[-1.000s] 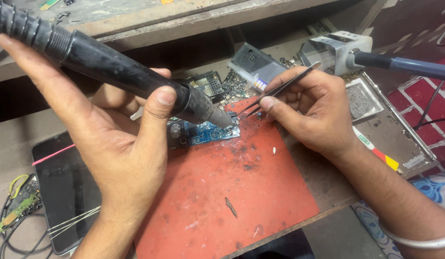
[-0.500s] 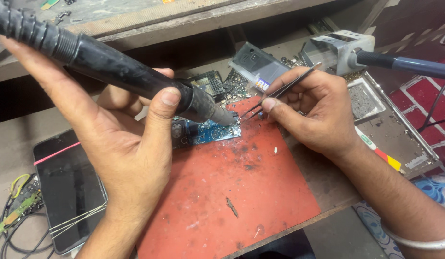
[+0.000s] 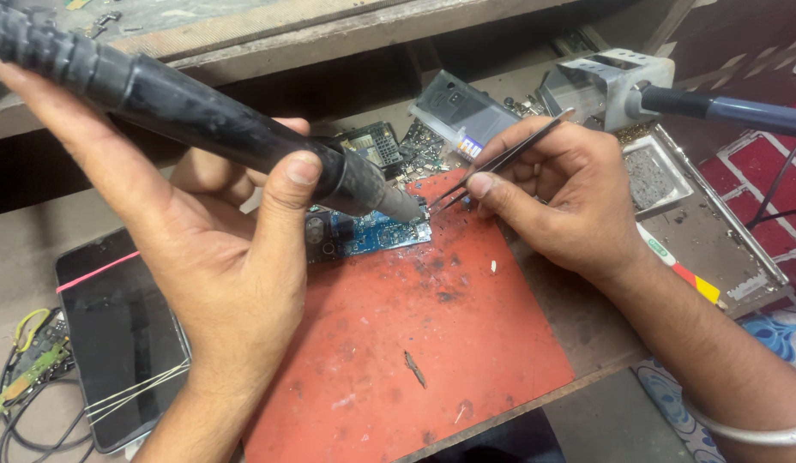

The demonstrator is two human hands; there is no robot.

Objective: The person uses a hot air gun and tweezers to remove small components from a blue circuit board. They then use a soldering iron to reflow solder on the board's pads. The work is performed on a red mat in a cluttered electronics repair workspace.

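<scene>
Barely any change from a second ago: left hand (image 3: pixel 201 257) keeps the same wrap on the black hot-air wand (image 3: pixel 209 120), thumb on top, nozzle tip down at the right end of the small blue circuit board (image 3: pixel 368 233). Right hand (image 3: pixel 561 197) is still pinching the tweezers (image 3: pixel 492 165), but the points have eased in a touch and now sit right at the nozzle, over the board's right edge. I read that as heat going on and the tweezers waiting at one spot on the board, nothing lifted yet. Board hasn't shifted; it lies at the top edge of the red mat (image 3: pixel 415 343), partly under the left thumb and the wand. Grip state: left fist closed full around the wand body, right fingers narrow on the tweezer shanks. Can't tell whether the tweezer tips hold a part or are just touching; too small and the nozzle covers it. The board's left half is hidden behind the hand. Wand's hose end runs out of frame top left. Dark phone (image 3: pixel 115 343) with a pink band lies face up left of the mat, thin wires across its lower corner. Behind the mat there's a heap of scrap boards and a grey plastic case (image 3: pixel 458 107), hard to sort out. A blue-handled tool in a metal stand (image 3: pixel 612 81) sits top right, handle cut off by the frame.
</scene>
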